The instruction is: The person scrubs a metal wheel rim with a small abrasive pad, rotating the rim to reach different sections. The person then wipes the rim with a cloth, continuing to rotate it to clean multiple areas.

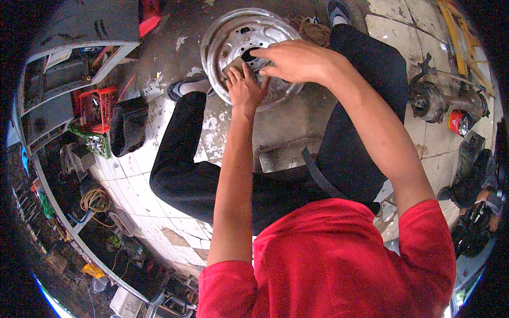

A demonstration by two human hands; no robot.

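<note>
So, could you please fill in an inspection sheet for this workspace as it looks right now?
Surface: tiled floor, worn, paint-stained, with cracked patches.
Job's things: silver steel wheel rim lying flat between the feet; small brownish pad pressed against it.
Clutter: red crate, black bag, axle hub part, red can.
Grippers: left hand presses the pad; right hand rests on the rim near its centre hole.
Cables: coiled orange cord by the shelf.
Surroundings: cluttered shelving on the left.

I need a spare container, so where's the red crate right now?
In the head view, the red crate sits on the person's left, on the floor beside a black bag, left of the steel wheel rim.
</note>
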